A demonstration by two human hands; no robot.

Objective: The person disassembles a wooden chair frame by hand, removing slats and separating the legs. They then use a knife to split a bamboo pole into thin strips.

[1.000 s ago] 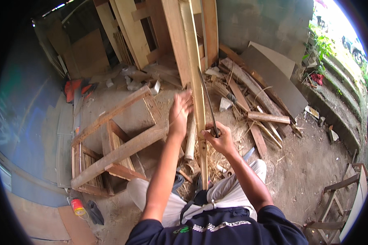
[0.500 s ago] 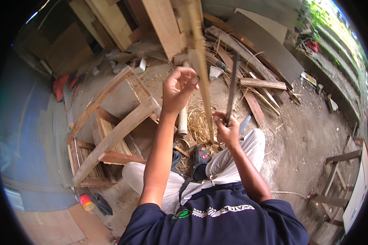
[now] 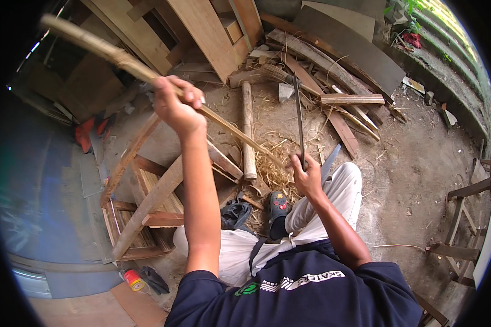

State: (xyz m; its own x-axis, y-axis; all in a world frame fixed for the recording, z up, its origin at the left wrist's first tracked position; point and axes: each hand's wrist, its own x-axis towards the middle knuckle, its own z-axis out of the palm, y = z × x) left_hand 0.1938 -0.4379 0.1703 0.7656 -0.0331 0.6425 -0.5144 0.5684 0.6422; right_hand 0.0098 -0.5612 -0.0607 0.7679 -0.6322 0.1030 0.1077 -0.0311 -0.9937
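My left hand (image 3: pixel 181 106) is raised at the left, its fingers closed round a long split bamboo strip (image 3: pixel 112 53). The strip slants from the upper left down toward the middle. Its lower end lies close to my right hand (image 3: pixel 307 173), over a heap of pale shavings (image 3: pixel 274 170). That hand is closed on the lower end of a long, narrow dark blade (image 3: pixel 299 117), which points up and away from me. The blade's handle is hidden in the grip. Between the hands, a round bamboo pole (image 3: pixel 247 128) lies on the ground.
A wooden frame (image 3: pixel 150 210) lies left of my legs. Scrap planks (image 3: pixel 341 101) are piled beyond the shavings. A saw blade (image 3: pixel 330 158) shows by my right knee. Boards (image 3: pixel 204 38) lean at the back; a red-and-yellow can (image 3: pixel 133 280) sits at lower left.
My left hand has moved left and now grips the strip with closed fingers. The strip's far end has swung to the upper left. My right hand still holds the blade.
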